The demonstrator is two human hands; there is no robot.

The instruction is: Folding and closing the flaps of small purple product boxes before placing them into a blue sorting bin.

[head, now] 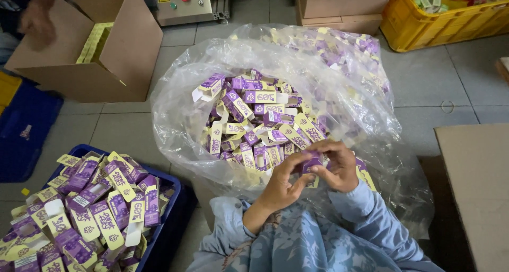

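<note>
My left hand (282,181) and my right hand (338,166) meet in front of me over the near rim of a big clear plastic bag (175,118). Together they pinch one small purple and cream carton (312,161), which shows only partly between the fingers. The bag is heaped with several more of these small purple cartons (254,118), many with open flaps. My blue patterned sleeves fill the bottom of the view.
A blue crate (172,208) at the lower left is piled with the same cartons. An open cardboard box (111,49) stands at the upper left, with another person's hand (37,20) on it. A yellow crate (440,23) sits upper right, a cardboard sheet (477,187) at right.
</note>
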